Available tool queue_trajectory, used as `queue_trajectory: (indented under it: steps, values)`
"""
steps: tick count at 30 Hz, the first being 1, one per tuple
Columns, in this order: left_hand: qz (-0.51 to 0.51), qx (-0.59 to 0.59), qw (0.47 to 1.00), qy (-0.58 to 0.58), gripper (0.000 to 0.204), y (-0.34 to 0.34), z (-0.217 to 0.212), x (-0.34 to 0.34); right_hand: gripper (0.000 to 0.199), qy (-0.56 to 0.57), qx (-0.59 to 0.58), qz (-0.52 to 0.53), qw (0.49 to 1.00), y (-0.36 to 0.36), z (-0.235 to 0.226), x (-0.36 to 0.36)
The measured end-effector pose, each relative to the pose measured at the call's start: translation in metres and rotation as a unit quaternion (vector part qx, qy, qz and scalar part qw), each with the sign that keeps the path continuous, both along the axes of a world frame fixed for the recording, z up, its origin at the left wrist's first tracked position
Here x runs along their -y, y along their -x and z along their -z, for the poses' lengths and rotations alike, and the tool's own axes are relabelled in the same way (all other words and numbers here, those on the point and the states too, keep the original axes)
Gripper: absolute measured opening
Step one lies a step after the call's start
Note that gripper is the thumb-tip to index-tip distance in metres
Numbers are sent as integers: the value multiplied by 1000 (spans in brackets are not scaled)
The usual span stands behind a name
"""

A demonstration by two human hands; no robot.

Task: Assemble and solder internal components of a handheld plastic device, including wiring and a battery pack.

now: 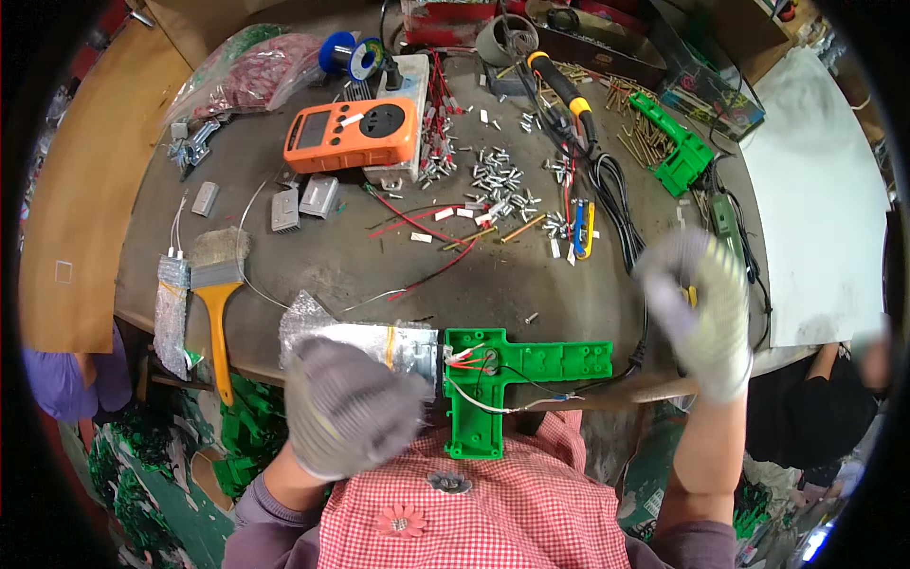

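A green T-shaped plastic housing half (559, 361) lies open side up at the table's front edge. Red, white and black wires (464, 358) run inside it, joined at its left to a silvery wrapped heating part (365, 339). My left hand (355, 408), in a striped grey glove, is over the near side of that part; motion smears its fingers. To the right of the housing my gloved right hand (697, 313) is raised, blurred, with fingers curled round. A small yellow bit (693, 297) shows in its palm; what it belongs to is hidden.
An orange meter (351, 135) rests on a white power strip behind. Loose screws (498, 185), a yellow-black soldering iron (561, 85), blue-yellow snips (583, 230) and another green housing (675, 147) lie around. A brush (216, 294) is at left. Co-workers (810, 412) sit at both sides.
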State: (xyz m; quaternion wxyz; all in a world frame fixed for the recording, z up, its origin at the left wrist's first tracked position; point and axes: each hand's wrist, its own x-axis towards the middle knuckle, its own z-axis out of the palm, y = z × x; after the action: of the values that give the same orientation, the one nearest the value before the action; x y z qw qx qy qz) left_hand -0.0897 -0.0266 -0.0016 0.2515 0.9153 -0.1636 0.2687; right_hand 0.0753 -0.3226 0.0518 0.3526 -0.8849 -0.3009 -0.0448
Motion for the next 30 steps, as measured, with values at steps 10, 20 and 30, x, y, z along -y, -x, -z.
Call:
queue_trajectory:
  steps: [10, 20, 30]
  values:
    - [98, 31, 990, -97, 33, -17, -3, 42, 29, -46, -50, -160, 985, 67, 25, -2]
    - [64, -72, 995, 26, 21, -20, -6, 50, 22, -44, 30, -154, 987, 72, 32, -2]
    - [78, -41, 993, 76, 17, -29, -1, 51, 19, -36, -82, -111, 990, 67, 17, 7]
